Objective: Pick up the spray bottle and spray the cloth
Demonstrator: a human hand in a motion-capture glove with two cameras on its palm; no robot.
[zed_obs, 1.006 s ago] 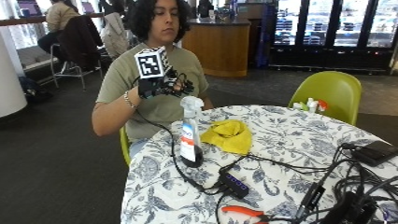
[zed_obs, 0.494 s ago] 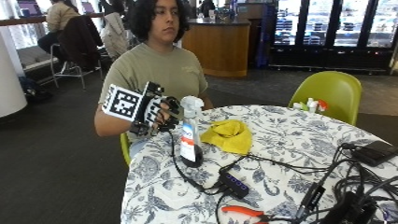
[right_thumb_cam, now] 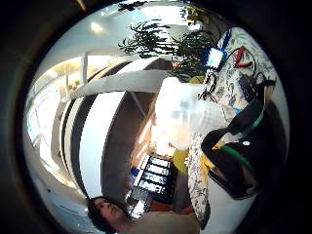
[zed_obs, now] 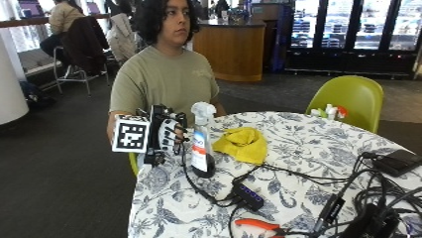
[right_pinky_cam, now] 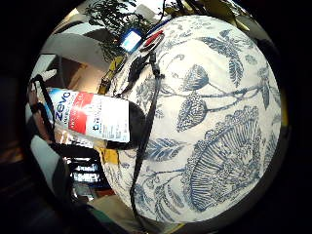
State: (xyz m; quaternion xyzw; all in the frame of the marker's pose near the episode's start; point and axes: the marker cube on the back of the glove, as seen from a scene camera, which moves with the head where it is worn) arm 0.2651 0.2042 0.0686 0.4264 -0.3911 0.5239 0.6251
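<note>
Near the table (zed_obs: 310,148) edge: spray bottle (zed_obs: 201,144), upright, long axis vertical, just beside gloved right hand (zed_obs: 165,139) on its palm side; fingers' closure cannot be told; yellow cloth (zed_obs: 242,144) lies beyond the bottle.

The spray bottle (zed_obs: 201,141) stood upright near the left edge of the bench (zed_obs: 310,148), with the gloved hand (zed_obs: 165,139) just beside it on its left. Open flowered cloth lay between the bottle and the yellow cloth (zed_obs: 244,144) to its right and slightly farther back. Nearer, black cables (zed_obs: 217,196) and a USB hub (zed_obs: 248,196) crowded the bench, with orange-handled pliers (zed_obs: 260,226) at the near edge
</note>
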